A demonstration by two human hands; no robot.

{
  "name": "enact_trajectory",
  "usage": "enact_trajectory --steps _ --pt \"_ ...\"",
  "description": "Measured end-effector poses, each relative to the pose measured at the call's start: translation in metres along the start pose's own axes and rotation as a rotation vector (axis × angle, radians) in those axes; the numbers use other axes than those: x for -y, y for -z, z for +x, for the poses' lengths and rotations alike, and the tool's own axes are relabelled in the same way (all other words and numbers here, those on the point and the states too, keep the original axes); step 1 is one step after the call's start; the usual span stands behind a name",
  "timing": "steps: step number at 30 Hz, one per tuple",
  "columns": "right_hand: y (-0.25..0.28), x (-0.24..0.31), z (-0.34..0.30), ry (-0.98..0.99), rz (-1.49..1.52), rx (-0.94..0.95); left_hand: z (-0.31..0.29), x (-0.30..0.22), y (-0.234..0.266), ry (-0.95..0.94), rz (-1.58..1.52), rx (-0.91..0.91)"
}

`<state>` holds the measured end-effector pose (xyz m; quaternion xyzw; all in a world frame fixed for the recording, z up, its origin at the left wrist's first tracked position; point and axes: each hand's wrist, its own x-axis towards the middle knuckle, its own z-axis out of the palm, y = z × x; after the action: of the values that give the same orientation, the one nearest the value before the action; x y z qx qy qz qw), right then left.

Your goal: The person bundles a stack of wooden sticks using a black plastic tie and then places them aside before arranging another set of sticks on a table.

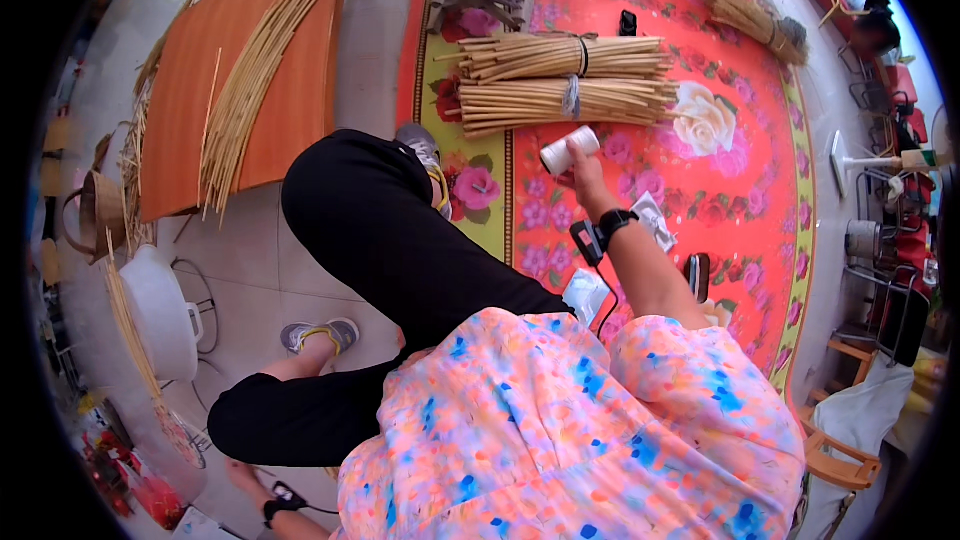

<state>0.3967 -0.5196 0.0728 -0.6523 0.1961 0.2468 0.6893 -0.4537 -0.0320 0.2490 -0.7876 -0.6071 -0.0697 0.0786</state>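
Note:
My right hand (584, 172) is closed around a white spool (569, 149), which looks like a roll of thread, above a red flowered mat (620, 275). Just beyond the spool lie two tied bundles of straw-coloured sticks, a nearer bundle (530, 106) and a farther bundle (540, 57), side by side on the mat. Low at the left, my left hand (243, 480) hangs beside my black-trousered knee. Its fingers are mostly hidden, so whether it holds anything does not show.
Loose sticks (262, 70) lie across an orange wooden table (180, 90) at the far left. Below it stand a white pot (160, 315) and a woven basket (98, 210). A brush-like straw bundle (755, 25) rests at the mat's far right. Chairs line the right side.

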Motion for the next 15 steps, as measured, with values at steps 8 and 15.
enact_trajectory --steps 8,15 --pt "0.029 -0.034 -0.033 -0.326 0.587 0.06 0.242 -0.09 0.128 -0.144 -0.512 -0.083" --pt "0.013 -0.015 -0.097 -0.467 0.406 -0.118 0.164 -0.386 0.191 -0.493 -1.216 0.101"
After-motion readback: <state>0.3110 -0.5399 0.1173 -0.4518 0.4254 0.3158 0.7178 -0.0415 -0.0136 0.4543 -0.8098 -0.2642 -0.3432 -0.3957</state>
